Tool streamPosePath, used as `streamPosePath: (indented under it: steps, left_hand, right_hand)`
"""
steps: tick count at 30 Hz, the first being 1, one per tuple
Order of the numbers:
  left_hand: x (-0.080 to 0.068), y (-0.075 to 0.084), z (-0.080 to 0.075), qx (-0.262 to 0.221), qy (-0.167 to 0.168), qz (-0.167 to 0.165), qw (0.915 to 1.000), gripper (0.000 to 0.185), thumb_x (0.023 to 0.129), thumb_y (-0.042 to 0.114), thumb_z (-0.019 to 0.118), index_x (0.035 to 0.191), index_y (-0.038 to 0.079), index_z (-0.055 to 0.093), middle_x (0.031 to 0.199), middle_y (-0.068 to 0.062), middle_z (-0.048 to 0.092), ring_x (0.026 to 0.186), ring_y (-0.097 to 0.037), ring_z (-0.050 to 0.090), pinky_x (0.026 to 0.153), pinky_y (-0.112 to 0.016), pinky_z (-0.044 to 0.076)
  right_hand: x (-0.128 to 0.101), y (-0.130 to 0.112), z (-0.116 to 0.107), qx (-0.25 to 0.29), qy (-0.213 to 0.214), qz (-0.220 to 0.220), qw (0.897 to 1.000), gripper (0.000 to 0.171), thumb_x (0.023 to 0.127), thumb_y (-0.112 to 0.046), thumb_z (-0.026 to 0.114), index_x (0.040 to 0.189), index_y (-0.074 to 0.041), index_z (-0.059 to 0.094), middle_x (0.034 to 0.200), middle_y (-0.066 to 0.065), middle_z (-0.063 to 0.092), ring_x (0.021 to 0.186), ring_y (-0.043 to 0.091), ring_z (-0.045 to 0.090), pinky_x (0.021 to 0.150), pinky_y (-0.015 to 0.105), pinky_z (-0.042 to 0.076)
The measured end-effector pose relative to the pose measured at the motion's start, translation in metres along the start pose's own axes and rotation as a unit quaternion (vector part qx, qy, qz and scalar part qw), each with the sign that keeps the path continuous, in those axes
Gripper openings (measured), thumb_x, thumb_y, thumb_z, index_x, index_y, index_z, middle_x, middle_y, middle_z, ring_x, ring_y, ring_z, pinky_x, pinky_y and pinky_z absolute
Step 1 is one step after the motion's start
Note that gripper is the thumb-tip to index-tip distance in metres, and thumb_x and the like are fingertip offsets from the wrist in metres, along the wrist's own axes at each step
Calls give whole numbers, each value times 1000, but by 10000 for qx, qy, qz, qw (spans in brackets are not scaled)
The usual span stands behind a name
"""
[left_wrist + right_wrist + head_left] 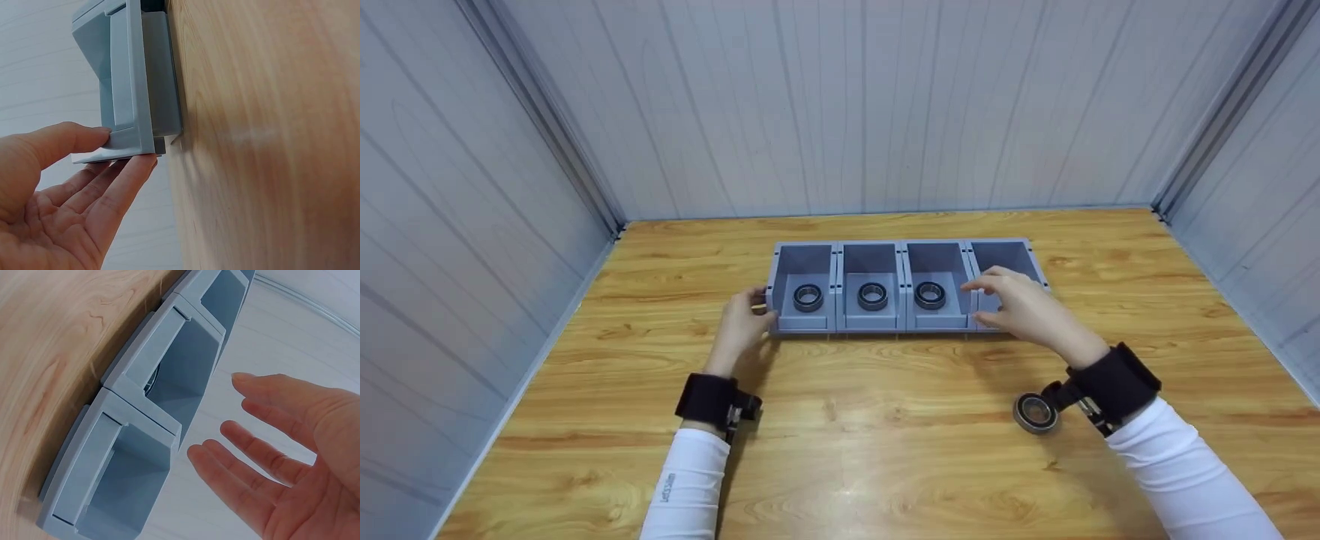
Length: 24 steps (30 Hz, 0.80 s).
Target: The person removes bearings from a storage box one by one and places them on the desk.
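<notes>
Boxy grey bins [802, 324] (apparently smooth plastic)

A wooden table [885, 450] carries four joined grey bins [905, 289].

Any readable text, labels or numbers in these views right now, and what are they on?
Small grey print on the left sleeve, running along the forearm: too small and blurred to read.
Grey bins, bearings and wooden table: no text, labels or numbers visible.
Left and right wrist views: no text visible.
</notes>
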State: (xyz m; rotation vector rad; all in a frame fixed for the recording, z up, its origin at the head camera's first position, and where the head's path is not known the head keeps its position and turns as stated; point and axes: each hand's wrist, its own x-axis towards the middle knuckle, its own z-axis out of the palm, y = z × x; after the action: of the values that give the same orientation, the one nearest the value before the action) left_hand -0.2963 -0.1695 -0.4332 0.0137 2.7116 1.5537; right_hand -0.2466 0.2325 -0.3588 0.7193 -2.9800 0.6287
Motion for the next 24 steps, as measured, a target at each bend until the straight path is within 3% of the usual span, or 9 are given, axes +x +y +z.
streamPosePath:
  steps: [7, 24]
  left_hand:
    - [0, -1, 1, -9, -2, 7, 10000, 52, 93, -5, 59, 142, -16, 46, 138, -38, 58, 127, -49, 61, 111, -49, 54]
    - [2, -3, 1, -123, 27, -20, 9999, 52, 93, -7, 58, 143, -15, 47, 138, -37, 59, 129, -47, 61, 112, -48, 53]
  right_hand:
    - [11, 0, 3, -20, 56, -52, 10000, 42, 90, -6, 73, 131, 4, 65, 122, 25, 66, 113, 43, 64, 96, 56, 57]
    - [34, 1, 6, 154, -91, 196, 9996, 41, 95, -7, 70, 134, -1, 64, 133, 22, 64, 120, 40, 62, 99, 54, 56]
